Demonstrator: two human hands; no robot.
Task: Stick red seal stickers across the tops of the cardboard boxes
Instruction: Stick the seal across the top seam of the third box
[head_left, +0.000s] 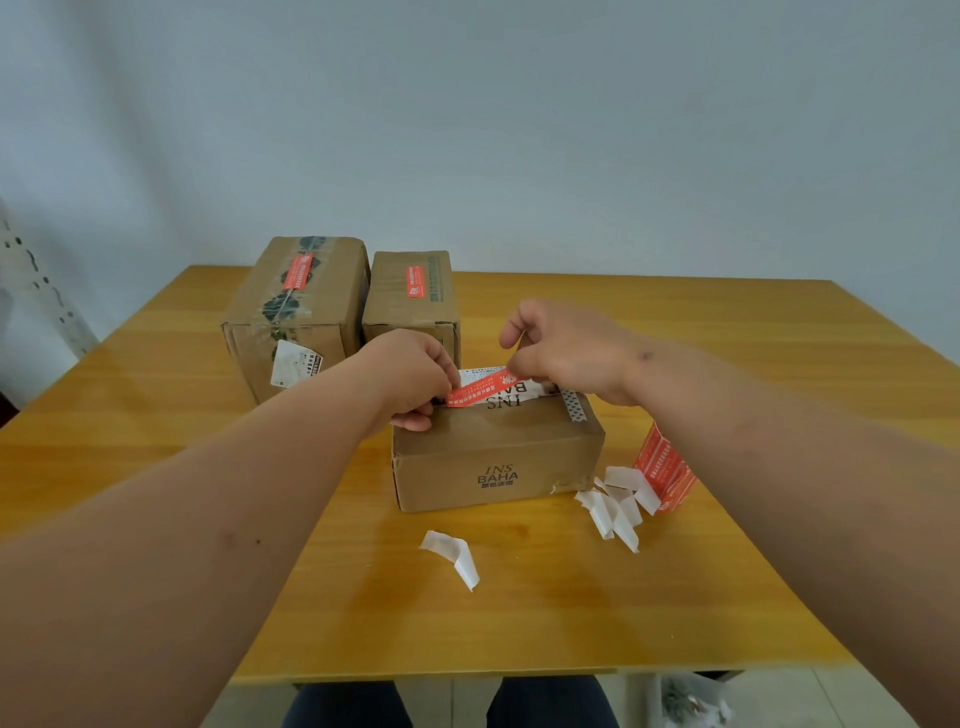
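A small cardboard box (493, 462) printed "INS BAHA" sits mid-table in front of me. A red seal sticker (480, 391) stretches at a slant across its top. My left hand (410, 376) pinches the sticker's left end at the box's top left edge. My right hand (566, 348) pinches the right end above the box's far side. Two more cardboard boxes stand behind: a larger one (296, 317) at the left and a smaller one (410, 296) next to it, each with a red sticker on top.
A stack of red stickers (665, 467) leans at the right of the near box. Several white backing strips (615, 504) lie beside it, and one more strip (457, 556) lies nearer me. The wooden table (156, 426) ends at a pale wall behind.
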